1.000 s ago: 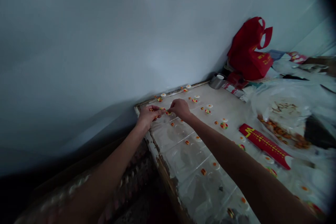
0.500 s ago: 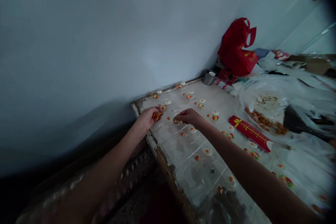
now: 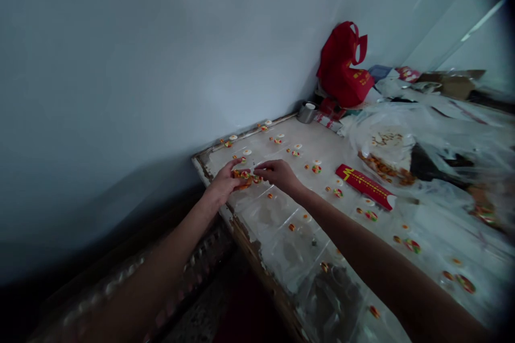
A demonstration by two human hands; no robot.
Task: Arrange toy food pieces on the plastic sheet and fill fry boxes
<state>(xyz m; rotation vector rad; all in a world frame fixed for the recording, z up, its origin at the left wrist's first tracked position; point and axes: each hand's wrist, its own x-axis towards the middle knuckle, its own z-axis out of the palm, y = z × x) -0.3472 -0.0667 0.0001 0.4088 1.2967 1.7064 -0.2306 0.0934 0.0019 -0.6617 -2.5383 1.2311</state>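
My left hand (image 3: 225, 182) is curled around several small, brightly coloured toy food pieces (image 3: 243, 174) near the table's far left corner. Close to its fingertips is my right hand (image 3: 277, 174), its thumb and fingers pinched together; what they hold, if anything, is hidden. A round red, yellow and green piece (image 3: 256, 179) sits just below the right fingertips. Around both hands, clear plastic film (image 3: 265, 217) covers the table, dotted with groups of flat miniatures: white fried eggs (image 3: 247, 152), colourful discs (image 3: 316, 169) and small orange-brown pieces (image 3: 292, 227).
A red printed card strip (image 3: 365, 186) lies right of the hands. Behind it are a metal cup (image 3: 307, 112), a red bag (image 3: 344, 67) and crumpled plastic bags (image 3: 434, 134). The worn table edge (image 3: 249, 249) runs along the left, beside a pale wall (image 3: 140, 64).
My right hand has moved left, up to my left hand, whose fingers have opened somewhat around the pieces. The view has shifted slightly, moving the table left and up.
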